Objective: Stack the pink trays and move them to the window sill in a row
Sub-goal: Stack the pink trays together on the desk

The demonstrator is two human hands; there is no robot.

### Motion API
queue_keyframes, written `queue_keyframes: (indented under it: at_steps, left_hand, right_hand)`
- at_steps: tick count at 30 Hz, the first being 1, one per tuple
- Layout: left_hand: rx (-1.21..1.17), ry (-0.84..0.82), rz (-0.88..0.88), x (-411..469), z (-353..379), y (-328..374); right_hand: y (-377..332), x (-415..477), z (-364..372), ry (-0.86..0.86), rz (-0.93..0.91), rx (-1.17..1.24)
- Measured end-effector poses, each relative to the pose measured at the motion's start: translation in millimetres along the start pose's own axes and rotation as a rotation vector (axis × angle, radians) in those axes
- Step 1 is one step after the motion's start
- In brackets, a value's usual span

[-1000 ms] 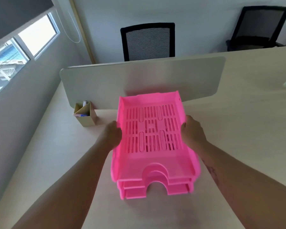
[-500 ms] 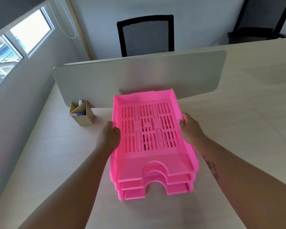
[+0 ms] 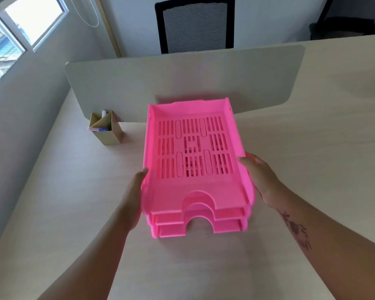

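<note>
Three pink slotted trays [image 3: 195, 187] sit nested in one stack on the pale desk [image 3: 290, 169] in front of me, their arched cut-outs facing me. My left hand [image 3: 134, 198] lies flat against the stack's left side near the front corner. My right hand [image 3: 260, 176] presses the right side, fingers wrapped along the lower trays. The window [image 3: 20, 33] is at the upper left; its sill is not clearly visible.
A tan cardboard pen holder [image 3: 106, 128] with pens stands left of the trays, by the grey desk divider [image 3: 182, 81]. Behind the divider is a black mesh chair [image 3: 195, 24]; another dark chair [image 3: 351, 18] is at the far right. A grey wall borders the desk's left edge.
Both hands have slid back along the stack's sides toward its front end and lower down. The stack stays in place; the camera view has tilted slightly.
</note>
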State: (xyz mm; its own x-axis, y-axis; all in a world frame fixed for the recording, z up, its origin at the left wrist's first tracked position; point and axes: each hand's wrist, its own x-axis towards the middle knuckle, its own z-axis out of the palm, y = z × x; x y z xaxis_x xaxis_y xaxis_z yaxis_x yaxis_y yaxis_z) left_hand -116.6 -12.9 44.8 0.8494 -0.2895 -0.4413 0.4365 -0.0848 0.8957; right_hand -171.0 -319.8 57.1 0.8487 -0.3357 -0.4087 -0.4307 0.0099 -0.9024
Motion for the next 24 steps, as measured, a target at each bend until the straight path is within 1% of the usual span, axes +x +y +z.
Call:
queue_keyframes:
  at_steps: [4, 9, 12, 15, 18, 24]
  left_hand:
    - [-0.007, -0.024, 0.112, -6, -3, -24]
    - [0.005, -0.083, 0.137, -8, -7, -39]
    - [-0.02, -0.013, 0.117, -14, -2, -48]
    - [-0.001, 0.062, 0.093, -20, 5, -60]
    - [-0.027, 0.106, 0.069, -23, 10, -68]
    - [-0.103, 0.133, -0.012, -20, 17, -75]
  right_hand:
    - [23, -15, 3, -0.066, 0.009, 0.103]
    - [40, -30, 11, -0.083, 0.049, 0.207]
    - [54, -39, 13, -0.058, -0.001, 0.197]
    - [69, -46, 18, -0.024, -0.004, 0.133]
    - [77, -46, 22, 0.037, 0.052, 0.121]
    - [82, -40, 25, 0.038, 0.178, 0.173]
